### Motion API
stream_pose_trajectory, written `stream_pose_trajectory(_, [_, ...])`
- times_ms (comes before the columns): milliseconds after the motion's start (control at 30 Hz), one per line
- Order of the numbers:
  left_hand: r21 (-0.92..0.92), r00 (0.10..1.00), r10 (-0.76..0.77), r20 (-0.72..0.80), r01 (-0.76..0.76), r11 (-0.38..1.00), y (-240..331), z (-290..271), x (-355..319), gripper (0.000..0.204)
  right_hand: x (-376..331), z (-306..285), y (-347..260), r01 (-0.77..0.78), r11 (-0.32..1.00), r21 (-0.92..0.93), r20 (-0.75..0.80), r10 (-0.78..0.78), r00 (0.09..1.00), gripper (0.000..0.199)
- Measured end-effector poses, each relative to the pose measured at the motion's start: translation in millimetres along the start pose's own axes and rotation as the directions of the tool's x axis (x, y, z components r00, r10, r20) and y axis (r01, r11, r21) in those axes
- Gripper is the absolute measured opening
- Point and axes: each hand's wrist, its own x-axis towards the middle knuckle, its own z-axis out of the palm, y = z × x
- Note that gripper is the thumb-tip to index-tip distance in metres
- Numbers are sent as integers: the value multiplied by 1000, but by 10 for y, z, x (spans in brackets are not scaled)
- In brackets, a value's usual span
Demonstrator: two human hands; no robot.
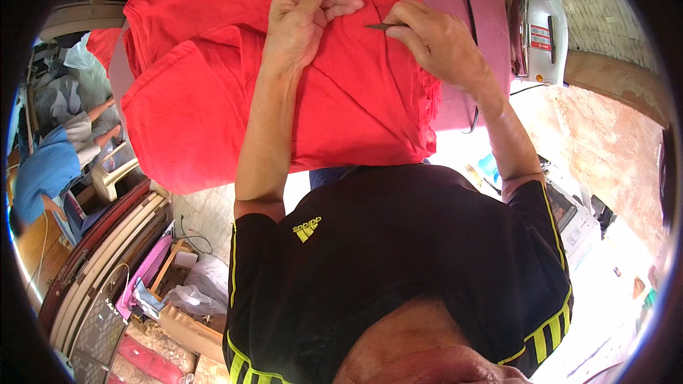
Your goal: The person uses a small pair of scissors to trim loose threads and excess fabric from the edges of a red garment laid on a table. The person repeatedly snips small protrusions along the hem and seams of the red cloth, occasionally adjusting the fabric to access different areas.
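— Where is the work sitting?

— The red garment (213, 99) is lying spread over the bench (484, 21), upper middle of the frame. The left hand (302, 18) is pinching a fold of it shut; the right hand (434, 39) is gripping a small dark tool (380, 26) against the cloth.

— How far along?

— Seemingly mid-way — the tool is working at one spot, the rest lying untouched.

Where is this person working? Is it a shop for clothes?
Probably a small tailoring or garment workshop. Both hands work on a red garment spread over a padded board, the right hand pinching a small metal tool, with a white steam iron standing beside.
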Motion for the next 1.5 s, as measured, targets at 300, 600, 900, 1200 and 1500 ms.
stream_pose_trajectory(300, [582,884,-360,-299,468,665,1485,-259,-2205,13,-72,-104,336,-105,809,579,-89,191,978,21])
stream_pose_trajectory(600, [962,894,357,272,-256,-95,780,309,-772,14,305,135,97,-56,820,569,-146,168,975,21])
stream_pose_trajectory(900, [916,853,336,400,-367,-159,309,144,-79,11,395,-22,244,-140,853,503,-44,187,981,26])
stream_pose_trajectory(1200, [926,893,321,316,-364,102,764,180,-537,16,791,0,-111,142,682,717,-26,-177,984,31])
stream_pose_trajectory(1500, [772,943,220,-248,55,633,961,-281,-1778,15,1240,652,-532,217,847,485,488,-468,737,29])
